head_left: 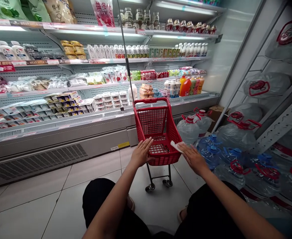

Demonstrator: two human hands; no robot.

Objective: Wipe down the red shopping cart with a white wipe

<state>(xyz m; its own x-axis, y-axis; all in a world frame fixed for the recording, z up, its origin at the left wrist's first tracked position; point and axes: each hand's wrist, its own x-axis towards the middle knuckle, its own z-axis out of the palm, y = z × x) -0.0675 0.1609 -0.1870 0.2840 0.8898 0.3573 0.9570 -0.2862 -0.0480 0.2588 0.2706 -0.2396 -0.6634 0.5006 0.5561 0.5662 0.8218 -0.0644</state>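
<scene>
A small red shopping cart [158,127] on wheels stands on the tiled floor in front of me. My left hand [141,152] lies flat against the cart's near left rim, fingers stretched out. My right hand [192,156] rests at the near right rim, fingers extended, pressing a white cloth or tissue [175,146] against the edge of the basket. My knees in black trousers show at the bottom.
A long refrigerated shelf unit [61,129] with dairy packs, bottles and juices runs along the left and back. Large water jugs [232,146] with red and blue caps are stacked on the right beside a metal rack [282,122]. A cardboard box [215,113] sits at the far corner.
</scene>
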